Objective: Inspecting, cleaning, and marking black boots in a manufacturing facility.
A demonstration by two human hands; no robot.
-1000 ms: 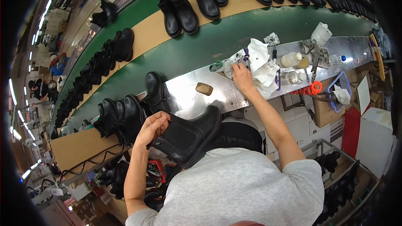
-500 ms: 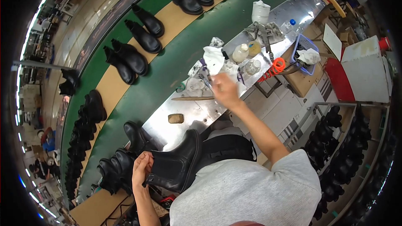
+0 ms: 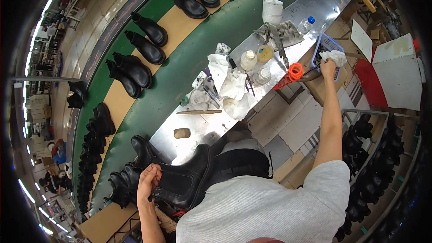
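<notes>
My left hand [image 3: 149, 182] is closed on the upper edge of a black ankle boot [image 3: 183, 181] with an elastic side panel. The boot lies on its side in front of my body, its sole toward the right. My right arm is stretched far out to the right, and my right hand [image 3: 328, 68] is at the near edge of a blue plastic basket [image 3: 323, 41]. A crumpled white cloth [image 3: 335, 57] lies in the basket, right against my fingers. The fingertips are partly hidden, so whether they grip anything cannot be made out.
A metal bench [image 3: 198, 126] carries a brown block [image 3: 182, 133], a thin wooden stick [image 3: 199, 112], stained white cloths [image 3: 234, 84], bottles [image 3: 249, 60] and an orange coiled hose [image 3: 294, 71]. Beyond runs a green conveyor [image 3: 189, 40] with rows of black boots [image 3: 146, 40]. Boot racks [image 3: 360, 166] stand right.
My right hand has moved from above the bench tools rightward to the basket. My left hand keeps hold of the boot in nearly the same place. The whole view has shifted slightly.
</notes>
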